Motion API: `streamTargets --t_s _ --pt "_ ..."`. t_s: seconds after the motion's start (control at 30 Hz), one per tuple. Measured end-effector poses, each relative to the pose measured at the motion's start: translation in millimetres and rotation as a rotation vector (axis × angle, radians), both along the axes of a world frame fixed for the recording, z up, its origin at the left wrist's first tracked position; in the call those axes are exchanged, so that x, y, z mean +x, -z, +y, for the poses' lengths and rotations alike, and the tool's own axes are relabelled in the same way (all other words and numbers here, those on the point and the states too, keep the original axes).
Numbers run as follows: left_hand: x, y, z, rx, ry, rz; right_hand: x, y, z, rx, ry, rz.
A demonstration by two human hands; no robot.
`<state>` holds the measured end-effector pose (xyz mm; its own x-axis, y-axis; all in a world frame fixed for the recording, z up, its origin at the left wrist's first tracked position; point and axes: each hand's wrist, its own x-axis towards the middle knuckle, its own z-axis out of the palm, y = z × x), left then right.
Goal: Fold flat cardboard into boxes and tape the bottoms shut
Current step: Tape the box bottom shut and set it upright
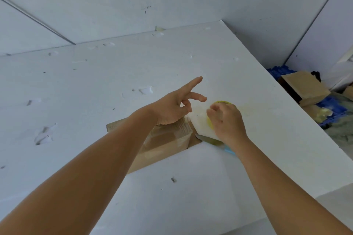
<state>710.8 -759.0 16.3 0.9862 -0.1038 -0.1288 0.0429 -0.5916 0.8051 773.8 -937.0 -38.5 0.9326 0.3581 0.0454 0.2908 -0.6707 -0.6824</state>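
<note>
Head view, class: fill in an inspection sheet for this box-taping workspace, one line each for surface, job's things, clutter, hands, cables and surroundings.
Surface: white table, scuffed and dented, with bits of tape stuck on it.
Job's things: cardboard box, taped over, lying under the left forearm; yellow tape roll, mostly hidden by the right hand; knife with a blue handle beside the box.
Clutter: nothing seen beyond the tape scraps.
Hands: left hand above the box, index finger extended, holding nothing that shows; right hand curled on the tape roll.
Cables: nothing seen.
Surroundings: white walls; cardboard pieces and blue crates on the floor at right.
</note>
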Motion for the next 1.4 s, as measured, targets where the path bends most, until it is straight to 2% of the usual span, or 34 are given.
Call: streamTargets --t_s 0.07,0.1,0.17,0.33,0.47,0.57,0.6,0.67,0.73,0.9,1.03,1.07,1.17,1.2,1.27,1.4 --pt "-0.8 -0.8 -0.1 0.010 0.000 -0.003 -11.5 -17.4 9.4 0.351 0.048 0.413" --pt "-1.1 -1.5 -0.7 0.018 0.001 -0.008 -16.5 -22.8 13.5 0.416 0.038 0.549" --pt "-1.1 -1.0 -1.8 0.018 -0.004 -0.024 -23.9 -26.5 21.6 0.447 0.021 0.642" --pt "-0.9 3.4 -2.1 0.075 -0.014 -0.052 -31.5 -21.7 35.7 0.610 0.105 0.621" --pt "-10.0 3.7 -3.3 0.315 -0.124 -0.176 -33.8 -10.2 41.4 0.674 0.162 0.681" --pt "-26.9 7.7 3.0 0.562 -0.397 -0.234 -34.9 -4.3 45.8 0.643 0.157 0.670" --pt "-33.8 10.1 3.3 0.655 -0.429 -0.289 -34.9 -0.9 47.3 0.619 0.150 0.669" --pt "-49.2 15.5 2.5 0.794 -0.389 -0.402 -36.0 5.8 48.7 0.548 0.145 0.666" --pt "-68.3 22.1 2.1 0.829 -0.358 -0.446 -37.9 11.9 50.1 0.491 0.119 0.677" --pt "-100.1 29.6 -9.2 0.689 -0.409 -0.269 -33.3 14.1 49.5 0.429 0.042 0.685" --pt "-102.2 27.1 -12.9 0.674 -0.406 -0.217 -24.4 7.6 39.2 0.038 -0.009 0.410" --pt "-102.7 26.7 -13.2 0.689 -0.394 -0.193 -24.3 3.4 36.3 0.018 -0.007 0.361" --pt "-106.0 26.4 -14.3 0.732 -0.361 -0.106 -36.5 -22.8 39.2 0.249 -0.120 0.260" --pt "-107.8 25.3 -15.9 0.745 -0.347 -0.083 -44.4 -29.6 43.1 0.264 -0.193 0.237" --pt "-112.8 23.7 -18.9 0.784 -0.323 -0.022 -61.1 -30.3 49.6 0.178 -0.308 0.170" --pt "-132.5 26.6 -19.0 0.830 -0.469 0.098 -67.1 -13.8 52.3 0.127 -0.279 0.202"
